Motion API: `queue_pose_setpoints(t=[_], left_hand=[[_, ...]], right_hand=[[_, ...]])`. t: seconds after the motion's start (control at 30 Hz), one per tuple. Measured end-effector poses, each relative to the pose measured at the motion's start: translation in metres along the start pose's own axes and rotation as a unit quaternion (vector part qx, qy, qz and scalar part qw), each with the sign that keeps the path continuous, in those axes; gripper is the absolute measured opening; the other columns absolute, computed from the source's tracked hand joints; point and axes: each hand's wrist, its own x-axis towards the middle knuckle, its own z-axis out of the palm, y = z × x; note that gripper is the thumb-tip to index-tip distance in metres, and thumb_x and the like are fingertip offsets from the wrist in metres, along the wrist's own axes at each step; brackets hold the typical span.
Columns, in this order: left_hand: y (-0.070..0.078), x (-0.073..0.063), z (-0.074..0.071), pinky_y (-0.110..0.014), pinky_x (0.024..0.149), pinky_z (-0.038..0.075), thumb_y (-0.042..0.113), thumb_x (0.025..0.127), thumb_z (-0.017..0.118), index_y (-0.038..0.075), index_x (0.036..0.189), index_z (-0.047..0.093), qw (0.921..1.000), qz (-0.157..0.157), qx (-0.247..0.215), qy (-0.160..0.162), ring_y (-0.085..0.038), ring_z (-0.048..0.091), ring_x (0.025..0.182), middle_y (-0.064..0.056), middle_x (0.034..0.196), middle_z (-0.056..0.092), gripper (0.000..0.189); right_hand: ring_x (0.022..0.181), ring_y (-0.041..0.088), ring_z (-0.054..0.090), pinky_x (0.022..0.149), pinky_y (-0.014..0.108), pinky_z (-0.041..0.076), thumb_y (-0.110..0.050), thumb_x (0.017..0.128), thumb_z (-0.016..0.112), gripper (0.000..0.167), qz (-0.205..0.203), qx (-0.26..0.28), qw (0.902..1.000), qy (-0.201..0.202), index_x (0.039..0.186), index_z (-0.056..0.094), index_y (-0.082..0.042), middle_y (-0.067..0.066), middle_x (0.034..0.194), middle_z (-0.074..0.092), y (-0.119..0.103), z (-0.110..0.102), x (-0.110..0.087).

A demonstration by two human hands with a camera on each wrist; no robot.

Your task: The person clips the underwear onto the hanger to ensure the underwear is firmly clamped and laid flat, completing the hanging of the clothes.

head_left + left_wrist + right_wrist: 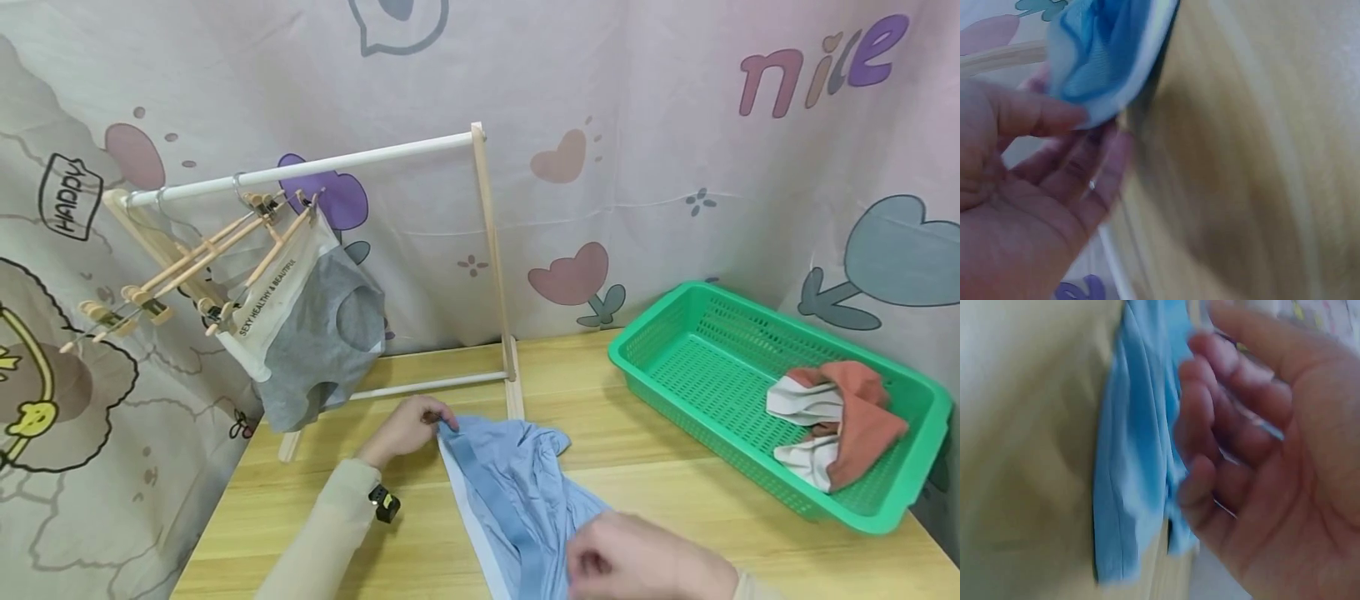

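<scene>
A light blue pair of underpants lies on the table, its wide waistband running from the middle toward the front edge. At the far end of that waistband, my left hand pinches the corner between thumb and fingers; the left wrist view shows the blue cloth in the pinch. My right hand is over the near right side of the underpants, fingers loosely curled. In the right wrist view the palm holds nothing, and the fingertips overlap the blue cloth behind them.
A wooden rack with a white top rail stands at the back left. Clip hangers hang from it, one carrying grey underpants with a white printed waistband. A green basket at right holds orange-and-white cloth.
</scene>
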Motion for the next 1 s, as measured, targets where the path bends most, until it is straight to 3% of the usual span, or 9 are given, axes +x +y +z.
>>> queue_pose_setpoints(t=[0.13,0.2,0.27,0.4,0.6,0.7,0.8,0.9,1.0], left_hand=[[0.014,0.004,0.003,-0.05,0.1,0.059,-0.011,0.088,0.061,0.01,0.094,0.075,0.9993,0.02,0.03,-0.003,-0.026,0.071,0.108,-0.005,0.104,0.077,0.026],[0.026,0.009,0.008,-0.051,0.098,0.06,-0.004,0.095,0.066,0.006,0.099,0.074,0.9987,0.026,0.044,-0.002,-0.028,0.072,0.106,-0.008,0.105,0.076,0.013],[0.037,0.016,0.015,-0.049,0.094,0.061,0.007,0.1,0.069,0.003,0.107,0.074,0.9971,0.029,0.07,-0.01,-0.027,0.071,0.104,-0.01,0.106,0.075,0.009],[0.051,0.027,0.031,-0.044,0.087,0.059,0.023,0.1,0.077,0.006,0.115,0.073,0.9895,0.03,0.135,-0.043,-0.023,0.069,0.095,-0.009,0.104,0.075,0.023],[0.063,0.033,0.046,-0.031,0.069,0.051,0.013,0.096,0.079,0.015,0.088,0.07,0.9797,0.027,0.192,-0.053,-0.011,0.058,0.073,0.003,0.081,0.067,0.013],[0.072,0.033,0.047,-0.026,0.065,0.049,0.009,0.097,0.076,0.016,0.084,0.068,0.9819,0.04,0.183,-0.026,-0.008,0.054,0.07,0.006,0.078,0.063,0.017],[0.084,0.036,0.046,-0.025,0.065,0.051,0.007,0.098,0.075,0.016,0.087,0.067,0.9851,0.06,0.158,0.034,-0.009,0.057,0.072,0.005,0.082,0.065,0.016],[0.092,0.04,0.046,-0.028,0.067,0.055,0.004,0.098,0.075,0.012,0.091,0.069,0.9808,0.083,0.142,0.105,-0.012,0.062,0.076,0.0,0.087,0.07,0.012],[0.093,0.045,0.048,-0.03,0.069,0.056,0.001,0.097,0.074,0.01,0.092,0.069,0.9752,0.085,0.145,0.144,-0.014,0.063,0.077,-0.003,0.089,0.071,0.012]], right_hand=[[0.061,-0.009,0.046,0.056,0.017,0.043,-0.032,0.094,0.083,0.016,0.121,-0.051,0.9874,0.089,0.09,0.07,-0.024,-0.023,0.069,0.054,0.025,-0.011,-0.002],[0.06,-0.006,0.044,0.055,0.02,0.041,-0.034,0.091,0.085,0.02,0.165,-0.07,0.9785,0.102,0.092,0.068,-0.022,-0.022,0.067,0.051,0.034,-0.011,-0.004],[0.059,-0.005,0.043,0.055,0.021,0.04,-0.032,0.09,0.086,0.022,0.182,-0.073,0.9754,0.1,0.091,0.067,-0.021,-0.02,0.065,0.05,0.039,-0.009,-0.006],[0.057,-0.005,0.041,0.054,0.021,0.039,-0.025,0.09,0.086,0.023,0.188,-0.057,0.9765,0.089,0.082,0.064,-0.024,-0.02,0.062,0.047,0.042,-0.007,-0.01],[0.054,-0.006,0.039,0.055,0.02,0.039,-0.02,0.09,0.084,0.026,0.193,-0.03,0.9788,0.062,0.078,0.062,-0.026,-0.02,0.058,0.042,0.038,-0.016,-0.027],[0.054,-0.006,0.038,0.055,0.019,0.037,-0.021,0.09,0.084,0.029,0.188,-0.018,0.981,0.046,0.077,0.059,-0.027,-0.021,0.059,0.04,0.036,-0.025,-0.04],[0.053,-0.007,0.036,0.054,0.018,0.036,-0.022,0.09,0.085,0.032,0.184,-0.013,0.9823,0.034,0.076,0.057,-0.028,-0.022,0.059,0.038,0.035,-0.034,-0.054],[0.053,-0.007,0.036,0.054,0.018,0.036,-0.022,0.091,0.084,0.033,0.192,-0.001,0.9812,0.019,0.074,0.056,-0.027,-0.022,0.059,0.037,0.034,-0.041,-0.068],[0.053,-0.005,0.035,0.053,0.019,0.034,-0.014,0.091,0.08,0.034,0.217,0.031,0.9755,-0.015,0.07,0.056,-0.025,-0.021,0.06,0.037,0.031,-0.044,-0.083]])
